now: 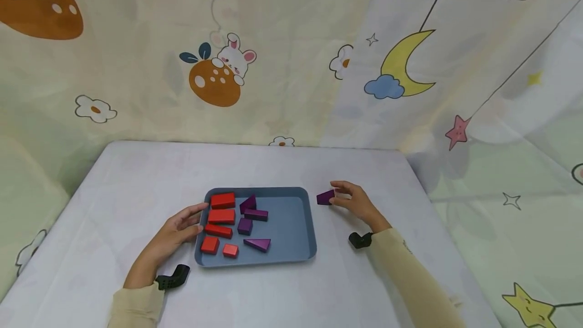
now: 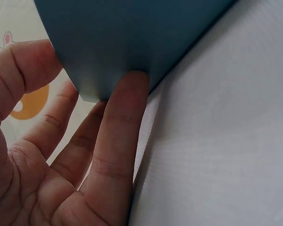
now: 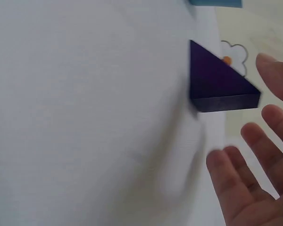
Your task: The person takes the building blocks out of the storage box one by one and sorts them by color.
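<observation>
A blue-grey tray (image 1: pixel 291 229) lies on the white table. Along its left side my left hand (image 1: pixel 175 232) has its thumb and fingertips at the rim, and in the left wrist view one long finger (image 2: pixel 120 127) presses the tray's outer wall (image 2: pixel 132 37). Red blocks (image 1: pixel 221 216) fill the tray's left part, with purple blocks (image 1: pixel 245 226) beside them. Right of the tray stands one more purple block (image 1: pixel 325 197), whose face looks triangular in the right wrist view. My right hand (image 1: pixel 357 204) reaches close to this block, fingers spread, with a gap before its fingertips (image 3: pixel 269 115).
The tabletop (image 1: pixel 255 297) has a white cloth over it. Behind it hangs a patterned curtain (image 1: pixel 291 90) with cartoon figures. Each wrist wears a black camera, such as the one (image 1: pixel 173 278) on the left. The tray's right half shows bare floor.
</observation>
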Available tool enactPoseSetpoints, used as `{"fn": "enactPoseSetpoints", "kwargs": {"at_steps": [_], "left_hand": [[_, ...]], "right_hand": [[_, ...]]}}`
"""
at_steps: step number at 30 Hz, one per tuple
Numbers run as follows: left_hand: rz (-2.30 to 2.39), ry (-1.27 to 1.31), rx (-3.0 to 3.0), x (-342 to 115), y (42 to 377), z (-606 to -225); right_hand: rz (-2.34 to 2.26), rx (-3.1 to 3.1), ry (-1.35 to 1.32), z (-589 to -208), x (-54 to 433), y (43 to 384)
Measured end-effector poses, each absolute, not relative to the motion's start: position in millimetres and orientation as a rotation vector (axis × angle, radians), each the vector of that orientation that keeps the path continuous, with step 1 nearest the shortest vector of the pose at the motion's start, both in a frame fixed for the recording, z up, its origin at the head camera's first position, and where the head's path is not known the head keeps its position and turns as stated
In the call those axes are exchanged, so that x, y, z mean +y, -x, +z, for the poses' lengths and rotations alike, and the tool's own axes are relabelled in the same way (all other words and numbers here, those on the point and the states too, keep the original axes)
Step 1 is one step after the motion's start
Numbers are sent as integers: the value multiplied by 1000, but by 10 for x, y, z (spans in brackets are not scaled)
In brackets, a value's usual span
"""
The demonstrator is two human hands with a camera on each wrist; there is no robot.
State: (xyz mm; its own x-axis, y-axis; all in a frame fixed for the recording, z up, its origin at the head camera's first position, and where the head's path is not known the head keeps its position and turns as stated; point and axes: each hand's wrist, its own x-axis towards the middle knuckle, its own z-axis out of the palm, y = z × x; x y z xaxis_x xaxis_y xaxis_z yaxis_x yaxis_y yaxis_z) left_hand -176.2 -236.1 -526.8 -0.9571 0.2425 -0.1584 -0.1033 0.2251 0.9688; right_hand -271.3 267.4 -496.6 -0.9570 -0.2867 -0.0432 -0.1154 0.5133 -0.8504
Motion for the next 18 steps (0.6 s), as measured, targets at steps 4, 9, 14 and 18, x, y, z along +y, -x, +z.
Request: {"fn": "enactPoseSetpoints", "kwargs": {"at_steps": [4, 9, 14, 18], "left_hand": [[1797, -144, 2229, -2368, 1771, -5267], [1823, -153, 2219, -2360, 1803, -5259], [1833, -161, 2209, -2361, 1812, -5255], [1824, -151, 2212, -2368, 1803, -5261]], "right_hand": [[-1442, 2631, 358, -4835, 2615, 2671], [-1473, 2685, 460, -4695, 2449, 2557], [-1550, 2655, 544, -4605, 2230, 2381], [-1609, 2584, 593, -4590, 2065, 2257]]}}
